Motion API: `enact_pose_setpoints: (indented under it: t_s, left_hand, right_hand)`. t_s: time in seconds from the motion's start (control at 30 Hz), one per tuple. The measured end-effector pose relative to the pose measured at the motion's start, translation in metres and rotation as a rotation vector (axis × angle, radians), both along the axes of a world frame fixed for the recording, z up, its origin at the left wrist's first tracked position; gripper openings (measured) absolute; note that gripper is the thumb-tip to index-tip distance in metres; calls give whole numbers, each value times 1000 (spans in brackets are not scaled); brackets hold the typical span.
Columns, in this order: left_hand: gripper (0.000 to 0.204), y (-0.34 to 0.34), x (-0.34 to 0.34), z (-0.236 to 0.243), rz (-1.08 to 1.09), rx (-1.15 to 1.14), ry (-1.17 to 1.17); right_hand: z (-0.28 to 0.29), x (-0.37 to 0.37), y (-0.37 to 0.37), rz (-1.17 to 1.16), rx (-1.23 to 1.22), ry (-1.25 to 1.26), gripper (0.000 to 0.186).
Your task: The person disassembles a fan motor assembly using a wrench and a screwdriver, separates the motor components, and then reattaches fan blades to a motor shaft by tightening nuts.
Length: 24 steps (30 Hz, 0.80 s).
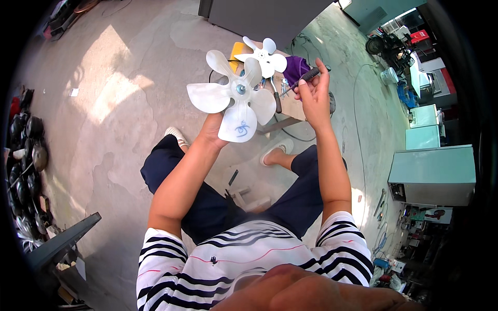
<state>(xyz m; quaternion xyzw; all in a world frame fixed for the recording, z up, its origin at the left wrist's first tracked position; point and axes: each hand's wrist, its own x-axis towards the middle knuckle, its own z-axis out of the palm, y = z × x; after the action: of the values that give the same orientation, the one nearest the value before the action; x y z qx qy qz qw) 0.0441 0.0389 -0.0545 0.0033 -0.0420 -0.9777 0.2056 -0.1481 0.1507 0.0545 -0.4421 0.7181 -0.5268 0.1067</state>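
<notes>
In front of me is a translucent white fan blade wheel [208, 98] with several broad blades and a metal piece at its hub. My left hand [212, 131] holds it up from behind and below, its fingers mostly hidden by the blades. A blue hand-drawn mark shows on the nearest blade. To the right, my raised right hand [315, 101] is closed around a screwdriver [310, 74] with a dark handle, its shaft pointing down-left toward the wheel. The tip is apart from the hub. Behind lies a second, whiter fan blade wheel [265, 58].
A low workbench [294, 110] carries a purple cloth [296, 67], a yellow object [236, 56], a dark-handled tool [278, 102] and small metal parts. A grey cabinet [259, 18] stands beyond. Pale appliance cabinets [433, 168] line the right; dark round parts [35, 129] are piled left.
</notes>
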Motion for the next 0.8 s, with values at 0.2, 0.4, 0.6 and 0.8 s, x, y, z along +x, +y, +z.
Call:
enact_pose_setpoints:
  t_s: [0.2,0.4,0.6,0.8]
  left_hand:
    - [51,5,0,28,13,-145,-35]
    - [56,7,1,27,12,-181,-40]
    - [55,5,4,30,10,-174,-6]
    - [49,4,4,23,-6,-131,11]
  right_hand:
    - [34,59,-1,285,-154,72,50]
    - [31,63,-4,306,-181,265,44]
    - [31,64,-9,304,-182,291,44]
    - [40,62,-7,315,-154,337,41]
